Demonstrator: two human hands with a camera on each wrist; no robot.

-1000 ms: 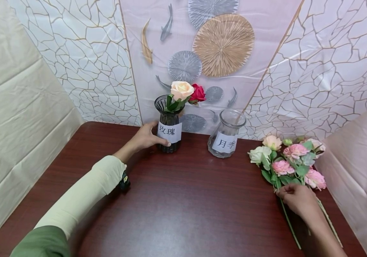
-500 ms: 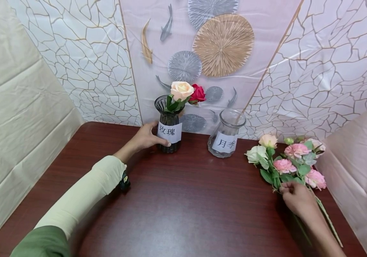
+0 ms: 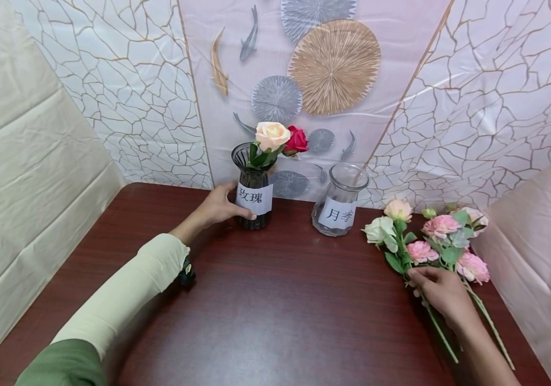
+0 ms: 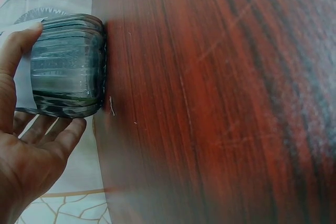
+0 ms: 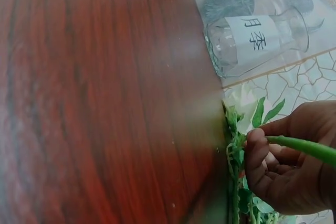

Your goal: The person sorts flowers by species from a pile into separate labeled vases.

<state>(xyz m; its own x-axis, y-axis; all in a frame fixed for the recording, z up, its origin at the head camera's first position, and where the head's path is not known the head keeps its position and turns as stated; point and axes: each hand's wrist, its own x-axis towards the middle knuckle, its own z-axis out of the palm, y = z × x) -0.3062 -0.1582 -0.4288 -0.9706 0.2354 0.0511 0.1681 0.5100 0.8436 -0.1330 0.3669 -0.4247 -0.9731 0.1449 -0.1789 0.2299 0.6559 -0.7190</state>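
Note:
My left hand point(image 3: 215, 206) grips the lower part of a dark ribbed glass vase point(image 3: 251, 221). In the left wrist view its thumb lies on the paper label, with the fingers round the other side. A peach rose point(image 3: 273, 136) and a red rose point(image 3: 297, 140) stand in that vase. At the right, my right hand point(image 3: 444, 295) pinches a green flower stem point(image 5: 302, 144) between thumb and fingers. A white flower point(image 3: 379, 230) and a peach flower point(image 3: 398, 210) lie just beyond this hand; which one the stem belongs to, I cannot tell.
A clear glass vase point(image 3: 337, 214) with a paper label stands right of the dark one, near the wall. Several pink flowers point(image 3: 441, 226) with leaves and stems lie at the table's right side. A small dark object point(image 3: 187, 274) shows by the left sleeve.
My right hand has shifted slightly left with the stem it pinches; the white and peach flowers have moved left too, away from the pink ones. My left hand stays on the dark vase.

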